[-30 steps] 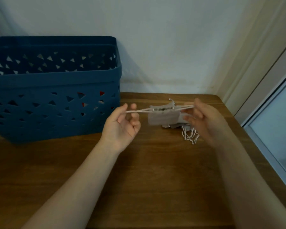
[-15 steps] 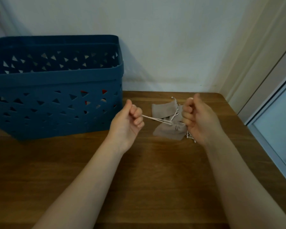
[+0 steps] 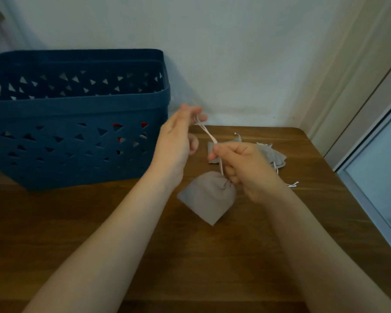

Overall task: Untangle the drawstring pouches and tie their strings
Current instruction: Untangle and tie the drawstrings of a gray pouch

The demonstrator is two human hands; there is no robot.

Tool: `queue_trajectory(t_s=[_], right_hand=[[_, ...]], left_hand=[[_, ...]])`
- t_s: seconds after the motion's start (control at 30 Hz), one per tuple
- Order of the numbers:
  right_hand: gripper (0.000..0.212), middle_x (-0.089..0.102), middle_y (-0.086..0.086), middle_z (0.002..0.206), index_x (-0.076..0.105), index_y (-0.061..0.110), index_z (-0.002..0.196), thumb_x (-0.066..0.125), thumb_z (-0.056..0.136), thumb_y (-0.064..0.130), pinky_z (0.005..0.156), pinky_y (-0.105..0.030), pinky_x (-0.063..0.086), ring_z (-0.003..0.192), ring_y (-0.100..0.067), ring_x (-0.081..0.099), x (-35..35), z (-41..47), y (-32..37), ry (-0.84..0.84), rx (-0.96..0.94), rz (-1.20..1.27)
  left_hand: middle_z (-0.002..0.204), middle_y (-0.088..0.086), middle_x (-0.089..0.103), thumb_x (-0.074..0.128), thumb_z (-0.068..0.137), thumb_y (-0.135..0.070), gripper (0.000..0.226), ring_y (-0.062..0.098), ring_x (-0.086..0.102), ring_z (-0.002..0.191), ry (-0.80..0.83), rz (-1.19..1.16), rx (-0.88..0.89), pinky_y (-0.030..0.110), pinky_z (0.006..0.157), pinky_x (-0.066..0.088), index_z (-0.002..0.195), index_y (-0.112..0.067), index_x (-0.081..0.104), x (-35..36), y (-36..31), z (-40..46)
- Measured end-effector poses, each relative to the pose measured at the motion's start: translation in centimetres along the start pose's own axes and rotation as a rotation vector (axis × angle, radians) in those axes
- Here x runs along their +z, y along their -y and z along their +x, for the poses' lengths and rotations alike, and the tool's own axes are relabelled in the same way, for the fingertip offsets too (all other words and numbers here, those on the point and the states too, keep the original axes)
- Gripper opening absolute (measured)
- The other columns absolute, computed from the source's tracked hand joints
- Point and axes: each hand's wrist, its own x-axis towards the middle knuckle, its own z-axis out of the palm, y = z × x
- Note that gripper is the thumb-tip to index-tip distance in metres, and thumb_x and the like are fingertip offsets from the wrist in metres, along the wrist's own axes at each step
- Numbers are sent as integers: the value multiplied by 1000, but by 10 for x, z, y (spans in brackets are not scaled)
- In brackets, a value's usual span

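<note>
A grey drawstring pouch (image 3: 207, 196) hangs with its neck cinched, just below my right hand (image 3: 246, 170). My right hand pinches its white string (image 3: 209, 134) close to the neck. The string runs up and to the left to my left hand (image 3: 178, 136), which is raised and holds the string's far end at its fingertips. Behind my right hand, a small heap of more grey pouches (image 3: 271, 154) with loose white strings lies on the wooden table (image 3: 212, 267), partly hidden by the hand.
A large dark blue plastic basket (image 3: 77, 118) with triangular holes stands at the back left of the table, right beside my left hand. A white wall runs behind. The table's right edge (image 3: 348, 199) meets a door frame.
The pouch has been lifted away from the heap toward me and now hangs cinched. My left hand rose up and back, pulling the string taut on a diagonal. My right hand dropped lower.
</note>
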Motion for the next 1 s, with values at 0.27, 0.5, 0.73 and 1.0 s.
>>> queue_trajectory(t_s=[0.27,0.5,0.73,1.0], right_hand=[[20,41,7,50,65,11,86,49,96,18,34,-14,26,37,-2,31,3,5,-3,-46,-12,157],[18,45,6,50,66,12,89,49,95,16,38,-12,33,38,-2,38,6,4,-2,-107,-31,107],[21,42,4,57,66,10,89,48,96,17,40,-16,26,44,-5,31,-1,9,-16,-137,34,271],[18,62,3,75,66,18,100,51,93,11,71,-29,56,68,-14,61,3,2,-16,-252,-23,18]], left_hand=[[103,-8,62,59,89,-35,25,3,59,83,235,325,-159,17,66,46,112,-26,56,3,32,-29],[67,-10,60,45,98,-28,30,3,54,64,214,367,-22,24,63,42,81,-13,64,4,39,-35],[61,-6,53,39,100,-27,30,2,41,43,188,-148,-359,15,43,32,76,-17,53,3,36,-35],[59,-6,42,41,99,-22,33,-1,41,47,-5,453,-40,12,48,34,67,-17,47,0,48,-26]])
